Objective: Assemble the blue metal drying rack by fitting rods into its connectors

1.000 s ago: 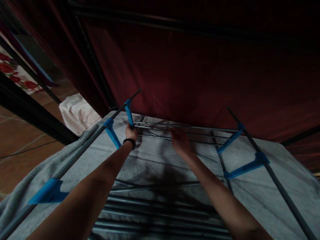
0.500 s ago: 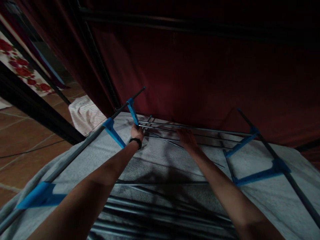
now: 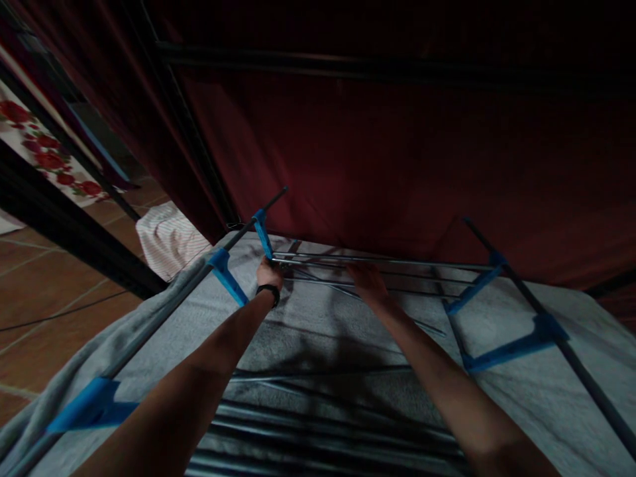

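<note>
Rods (image 3: 432, 264) of thin metal run crosswise near the far edge of a grey blanket (image 3: 303, 341), between blue brackets on two long poles, the left pole (image 3: 161, 318) and the right pole (image 3: 591, 377). The person's left hand (image 3: 269, 273), a black band (image 3: 269, 289) at its wrist, is at the lower end of the far-left bracket (image 3: 263, 234), where the rods meet it; its fingers are hidden, so one cannot tell how its grip stands. The right hand (image 3: 368, 281) reaches over the rods farther along, its grip also impossible to tell. Loose tubes (image 3: 318, 423) lie nearer the person, and a dark red curtain (image 3: 377, 172) hangs behind.
</note>
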Action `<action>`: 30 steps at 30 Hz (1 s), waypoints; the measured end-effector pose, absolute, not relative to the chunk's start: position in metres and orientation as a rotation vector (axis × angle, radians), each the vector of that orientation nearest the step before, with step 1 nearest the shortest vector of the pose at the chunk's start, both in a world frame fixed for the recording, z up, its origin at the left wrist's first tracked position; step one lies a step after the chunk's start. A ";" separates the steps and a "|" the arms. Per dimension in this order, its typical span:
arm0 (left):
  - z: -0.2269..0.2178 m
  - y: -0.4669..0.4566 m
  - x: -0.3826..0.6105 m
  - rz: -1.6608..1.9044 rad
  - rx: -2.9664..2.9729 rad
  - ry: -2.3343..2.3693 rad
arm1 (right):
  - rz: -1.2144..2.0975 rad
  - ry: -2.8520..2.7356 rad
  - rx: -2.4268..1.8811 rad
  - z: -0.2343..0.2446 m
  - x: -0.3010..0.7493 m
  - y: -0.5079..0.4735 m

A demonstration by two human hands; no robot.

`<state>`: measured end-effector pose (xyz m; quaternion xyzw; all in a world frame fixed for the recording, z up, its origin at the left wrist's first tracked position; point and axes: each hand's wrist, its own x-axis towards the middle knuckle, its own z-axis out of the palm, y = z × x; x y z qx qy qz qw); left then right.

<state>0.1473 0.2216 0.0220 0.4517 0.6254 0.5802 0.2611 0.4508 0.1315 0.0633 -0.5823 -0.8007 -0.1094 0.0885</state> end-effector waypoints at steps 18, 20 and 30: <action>0.017 0.217 0.148 1.369 1.360 1.930 | -0.344 -2.332 -1.762 0.060 0.446 0.130; 0.017 0.218 0.145 1.362 1.379 1.915 | -0.339 -2.335 -1.738 0.064 0.444 0.131; 0.023 0.216 0.148 1.501 1.324 1.800 | -0.481 -2.413 -1.465 0.095 0.424 0.113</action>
